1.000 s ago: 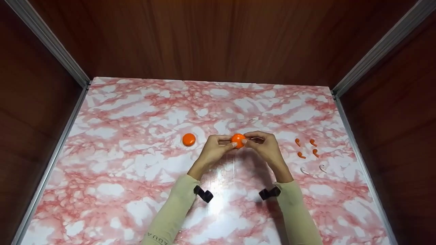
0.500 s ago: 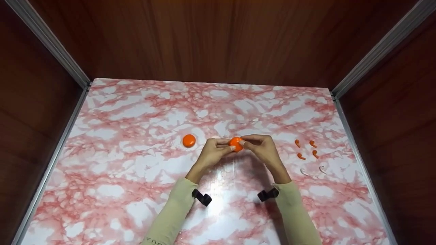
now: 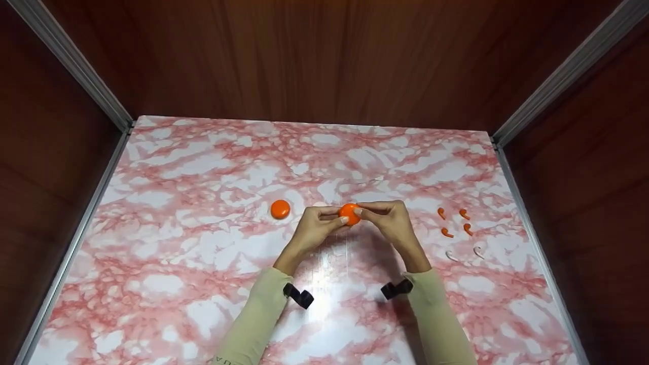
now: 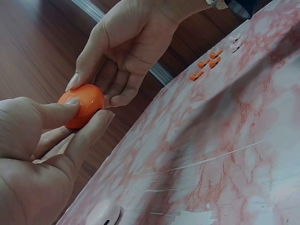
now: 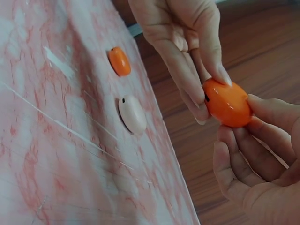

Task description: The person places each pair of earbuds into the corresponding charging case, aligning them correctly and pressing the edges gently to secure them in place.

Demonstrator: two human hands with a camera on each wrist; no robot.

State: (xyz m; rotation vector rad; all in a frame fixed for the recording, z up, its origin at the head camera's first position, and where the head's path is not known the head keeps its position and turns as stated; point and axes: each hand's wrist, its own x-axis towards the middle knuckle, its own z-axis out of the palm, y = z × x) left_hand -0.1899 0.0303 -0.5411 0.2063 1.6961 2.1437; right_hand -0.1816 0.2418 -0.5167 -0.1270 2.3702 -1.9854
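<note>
A rounded, glossy orange earbud case (image 3: 350, 214) is held up above the table between both hands. My left hand (image 3: 310, 230) pinches its left side, thumb on top and fingers underneath. From the other side my right hand (image 3: 394, 222) grips it with thumb and fingers. The lid looks closed in the wrist views, and a small dark slot shows on the case (image 5: 228, 102) near the left fingers. A second orange earbud case (image 3: 280, 209) lies on the table left of the hands. A white earbud case (image 5: 132, 115) rests near it, mostly hidden behind the left hand in the head view.
To the right lie several orange earbuds (image 3: 463, 214) and, nearer the front, two white earbuds (image 3: 478, 252). The marbled red-and-white table (image 3: 203, 284) is bordered by dark wooden walls (image 3: 324, 61) at the back and both sides.
Both hands have shifted slightly left and toward the front with the orange earbud case between them. Their hold looks much the same; the things on the table stay put.
</note>
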